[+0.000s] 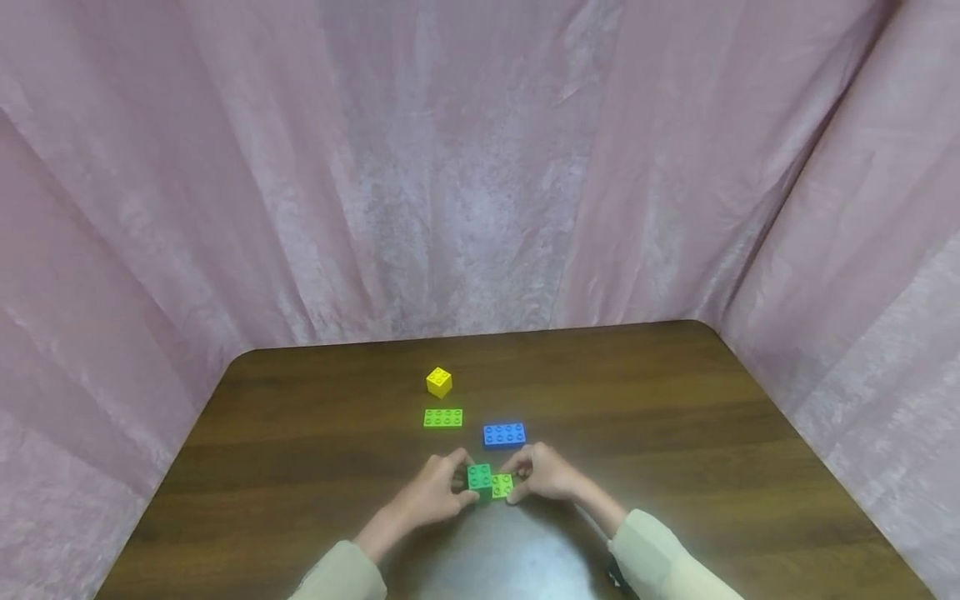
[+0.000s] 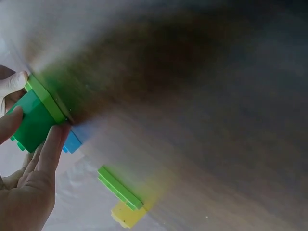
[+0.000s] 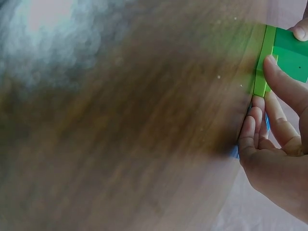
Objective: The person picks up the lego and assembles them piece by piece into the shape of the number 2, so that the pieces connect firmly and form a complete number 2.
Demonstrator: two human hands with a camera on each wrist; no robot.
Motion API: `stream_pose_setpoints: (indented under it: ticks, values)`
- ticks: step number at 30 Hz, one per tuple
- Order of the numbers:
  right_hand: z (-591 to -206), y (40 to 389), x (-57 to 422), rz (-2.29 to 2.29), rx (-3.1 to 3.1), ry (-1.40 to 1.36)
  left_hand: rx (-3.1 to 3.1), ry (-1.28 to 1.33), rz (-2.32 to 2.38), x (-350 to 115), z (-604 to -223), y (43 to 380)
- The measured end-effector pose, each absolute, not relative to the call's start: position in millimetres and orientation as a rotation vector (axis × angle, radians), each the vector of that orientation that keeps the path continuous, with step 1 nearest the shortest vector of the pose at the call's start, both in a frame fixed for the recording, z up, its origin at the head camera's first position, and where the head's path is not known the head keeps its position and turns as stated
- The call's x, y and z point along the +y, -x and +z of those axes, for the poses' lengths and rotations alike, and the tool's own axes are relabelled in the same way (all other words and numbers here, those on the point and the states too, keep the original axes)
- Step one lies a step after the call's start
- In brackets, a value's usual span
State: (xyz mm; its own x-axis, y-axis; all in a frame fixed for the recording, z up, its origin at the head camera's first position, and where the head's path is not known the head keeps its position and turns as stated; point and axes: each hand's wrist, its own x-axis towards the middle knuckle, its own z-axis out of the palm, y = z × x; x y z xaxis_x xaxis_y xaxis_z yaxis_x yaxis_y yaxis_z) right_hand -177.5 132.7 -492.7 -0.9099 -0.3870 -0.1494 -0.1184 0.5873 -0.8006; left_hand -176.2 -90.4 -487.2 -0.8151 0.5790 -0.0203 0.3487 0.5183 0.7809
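Note:
A square dark green brick sits on the left part of a thin lime green brick, whose right studs show. My left hand holds the dark green brick between thumb and fingers. From the other side, my right hand pinches the exposed end of the lime brick. In the right wrist view, the right thumb lies against the lime brick. The left wrist view shows the dark green brick tilted by the camera angle, fingers on its sides.
Just beyond the hands lies a blue brick. Left of it is another flat lime green brick, with a yellow cube-shaped brick farther back. Pink curtains hang round the brown wooden table.

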Motion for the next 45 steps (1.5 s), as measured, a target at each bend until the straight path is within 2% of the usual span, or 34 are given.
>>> stream_pose_setpoints:
  ticks: [33, 45]
  values:
    - [-494.5, 181.8, 137.9, -1.235, 2.482, 0.463, 2.541, -0.768, 1.124, -88.2, -477.2, 176.7]
    - [-495.5, 181.3, 137.7, -1.244, 2.479, 0.453, 2.538, -0.902, 1.177, -84.0, -467.3, 183.5]
